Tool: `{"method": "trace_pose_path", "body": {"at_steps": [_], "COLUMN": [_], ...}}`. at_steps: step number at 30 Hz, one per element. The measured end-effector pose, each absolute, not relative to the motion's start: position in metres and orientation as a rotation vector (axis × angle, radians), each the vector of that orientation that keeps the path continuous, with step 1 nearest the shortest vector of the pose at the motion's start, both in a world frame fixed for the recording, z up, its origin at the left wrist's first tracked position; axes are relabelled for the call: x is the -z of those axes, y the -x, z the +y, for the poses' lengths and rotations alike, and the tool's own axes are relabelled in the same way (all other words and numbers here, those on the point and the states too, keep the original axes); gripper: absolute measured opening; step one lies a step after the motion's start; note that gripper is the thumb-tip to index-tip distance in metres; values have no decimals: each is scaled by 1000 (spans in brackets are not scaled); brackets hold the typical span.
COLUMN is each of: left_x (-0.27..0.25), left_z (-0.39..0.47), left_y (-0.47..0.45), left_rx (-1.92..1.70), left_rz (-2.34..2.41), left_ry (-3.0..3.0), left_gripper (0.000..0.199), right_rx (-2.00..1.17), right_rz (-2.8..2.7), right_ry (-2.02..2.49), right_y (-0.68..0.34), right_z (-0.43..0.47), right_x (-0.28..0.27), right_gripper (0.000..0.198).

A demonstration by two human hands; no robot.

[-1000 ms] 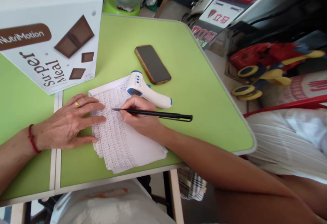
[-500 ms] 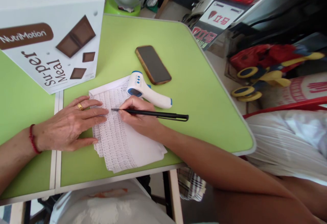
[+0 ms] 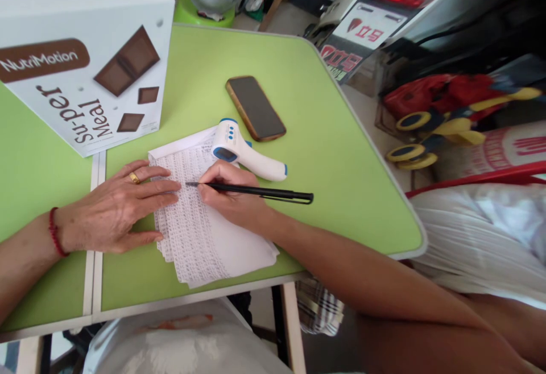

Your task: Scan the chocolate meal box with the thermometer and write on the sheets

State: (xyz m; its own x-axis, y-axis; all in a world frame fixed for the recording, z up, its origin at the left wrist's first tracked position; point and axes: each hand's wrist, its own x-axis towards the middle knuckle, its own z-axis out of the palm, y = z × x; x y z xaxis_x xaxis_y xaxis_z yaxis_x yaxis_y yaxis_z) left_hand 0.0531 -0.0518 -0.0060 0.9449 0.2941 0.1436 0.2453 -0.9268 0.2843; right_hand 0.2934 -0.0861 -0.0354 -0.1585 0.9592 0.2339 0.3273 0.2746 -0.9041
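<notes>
Pen (image 3: 284, 194) is pinched in the right hand (image 3: 236, 206), I see; the left hand (image 3: 119, 209) touches the papers (image 3: 241, 252), fingers loosely spread.

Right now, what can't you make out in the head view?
All head view:
Writing on the paper: too small to read.
Parts of the paper: hidden under the left hand and right hand.
Tip of the pen: too small to tell whether it touches paper.
White box: cut off by the top and left edges.
Display of the thermometer: too small to read.
Yellow-and-blue thing at right: blurred.
</notes>
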Motion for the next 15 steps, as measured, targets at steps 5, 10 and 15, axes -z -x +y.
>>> {"method": "trace_pose_path", "body": {"at_steps": [5, 10, 15], "left_x": [6, 5, 6], "left_z": [-52, -52, -51], "left_y": [-53, -52, -52], "left_rx": [-247, -235, -241], "left_rz": [395, 403, 398], "left_ry": [-2848, -2850, -2842], "left_gripper": [45, 44, 44], "right_rx": [-920, -902, -877], "right_rz": [-1652, -1654, -1651], "right_ry": [1204, 1208, 1209], "right_y": [-293, -293, -294], "right_z": [-86, -86, -86], "right_x": [36, 36, 37], "right_gripper": [8, 9, 8]}}
